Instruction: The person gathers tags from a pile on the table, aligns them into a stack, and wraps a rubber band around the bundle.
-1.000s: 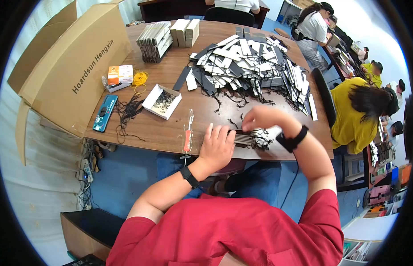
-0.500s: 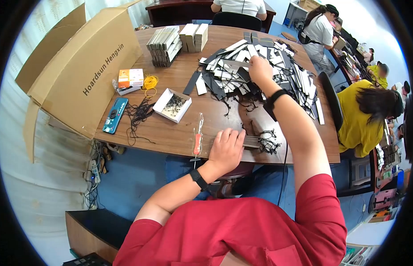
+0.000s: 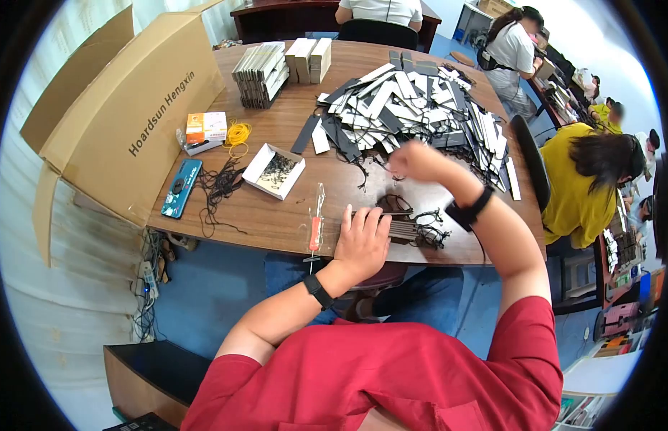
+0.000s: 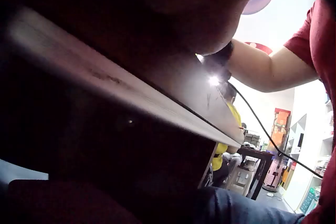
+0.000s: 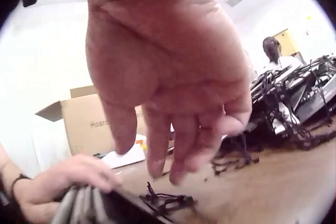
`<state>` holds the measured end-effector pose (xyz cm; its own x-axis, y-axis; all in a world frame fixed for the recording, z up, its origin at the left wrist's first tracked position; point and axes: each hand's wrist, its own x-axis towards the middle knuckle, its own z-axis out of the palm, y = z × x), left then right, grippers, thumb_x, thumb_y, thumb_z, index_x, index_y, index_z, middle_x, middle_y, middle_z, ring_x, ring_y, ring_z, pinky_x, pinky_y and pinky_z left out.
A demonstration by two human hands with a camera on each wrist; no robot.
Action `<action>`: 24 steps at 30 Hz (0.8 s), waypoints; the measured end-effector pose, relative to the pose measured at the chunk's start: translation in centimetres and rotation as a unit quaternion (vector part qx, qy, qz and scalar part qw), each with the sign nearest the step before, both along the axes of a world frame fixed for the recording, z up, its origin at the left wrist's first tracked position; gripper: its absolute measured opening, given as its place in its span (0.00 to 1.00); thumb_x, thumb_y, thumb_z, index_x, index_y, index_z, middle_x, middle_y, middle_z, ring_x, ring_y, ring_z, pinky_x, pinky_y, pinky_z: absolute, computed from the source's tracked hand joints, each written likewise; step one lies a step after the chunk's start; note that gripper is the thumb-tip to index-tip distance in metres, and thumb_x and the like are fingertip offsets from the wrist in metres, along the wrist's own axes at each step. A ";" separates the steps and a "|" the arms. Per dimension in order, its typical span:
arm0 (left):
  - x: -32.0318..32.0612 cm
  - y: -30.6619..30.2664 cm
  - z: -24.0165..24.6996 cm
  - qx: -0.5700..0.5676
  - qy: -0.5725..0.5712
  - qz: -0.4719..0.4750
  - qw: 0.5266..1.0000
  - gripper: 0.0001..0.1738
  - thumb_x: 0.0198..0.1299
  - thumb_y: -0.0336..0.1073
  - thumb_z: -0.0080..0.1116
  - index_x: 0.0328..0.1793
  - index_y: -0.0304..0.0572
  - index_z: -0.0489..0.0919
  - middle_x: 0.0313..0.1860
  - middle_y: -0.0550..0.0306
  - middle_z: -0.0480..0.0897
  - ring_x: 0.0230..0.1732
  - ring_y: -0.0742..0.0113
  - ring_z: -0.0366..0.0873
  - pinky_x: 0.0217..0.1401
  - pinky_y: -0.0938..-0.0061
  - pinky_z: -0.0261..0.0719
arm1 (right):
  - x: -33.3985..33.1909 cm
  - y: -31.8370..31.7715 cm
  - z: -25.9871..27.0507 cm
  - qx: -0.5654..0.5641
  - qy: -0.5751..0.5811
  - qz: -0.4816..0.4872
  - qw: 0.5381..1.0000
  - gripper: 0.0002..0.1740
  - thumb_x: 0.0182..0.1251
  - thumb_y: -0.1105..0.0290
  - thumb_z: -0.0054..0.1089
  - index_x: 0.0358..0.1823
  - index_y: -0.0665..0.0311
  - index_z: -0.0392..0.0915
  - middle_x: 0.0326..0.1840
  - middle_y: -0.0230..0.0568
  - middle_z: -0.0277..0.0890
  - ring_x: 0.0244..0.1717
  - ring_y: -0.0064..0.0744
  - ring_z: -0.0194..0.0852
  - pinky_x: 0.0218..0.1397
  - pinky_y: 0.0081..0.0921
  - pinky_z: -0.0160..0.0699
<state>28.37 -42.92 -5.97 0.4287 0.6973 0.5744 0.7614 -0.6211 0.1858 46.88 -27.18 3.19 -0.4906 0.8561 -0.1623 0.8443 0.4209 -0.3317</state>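
Note:
My left hand (image 3: 362, 246) lies over the left end of a small row of thin flat tags (image 3: 403, 230) at the table's front edge. Its fingers are straight, and its thumb is hidden in the head view. Black strings (image 3: 432, 231) trail from the row's right end. Just beyond that row my right hand (image 3: 414, 162) hovers over the table, blurred in the head view. In the right wrist view its loosely bent fingers hold nothing. Farther back lies a big heap of black and white tags (image 3: 398, 100) with black cords.
A red-handled tool (image 3: 316, 233) lies left of my left hand. Nearby are a white box of small black pieces (image 3: 276, 171), a blue phone (image 3: 181, 188), black cords (image 3: 220, 188) and yellow bands (image 3: 237, 133). Stacked tags (image 3: 260, 75) and a large carton (image 3: 143, 108) stand behind.
My right hand went out to the heap, picked up a tag, and came back without it. A dark tag now shows at the row's far side. My left hand stayed there.

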 end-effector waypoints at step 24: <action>-0.1 0.1 0.3 0.002 0.003 -0.013 1.000 0.33 0.54 0.40 0.63 0.65 0.35 0.70 0.57 0.46 0.73 0.63 0.47 0.67 0.70 0.45 0.60 | 1.4 -1.9 -0.3 -0.211 0.014 0.144 0.967 0.11 0.63 0.68 0.63 0.45 0.58 0.88 0.36 0.44 0.86 0.35 0.40 0.83 0.43 0.34 0.80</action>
<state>28.24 -42.84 -5.63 0.4505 0.6840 0.5738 0.7463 -0.6412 0.1785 48.33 -29.04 2.93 -0.7077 0.5437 -0.4511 0.7007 0.4586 -0.5466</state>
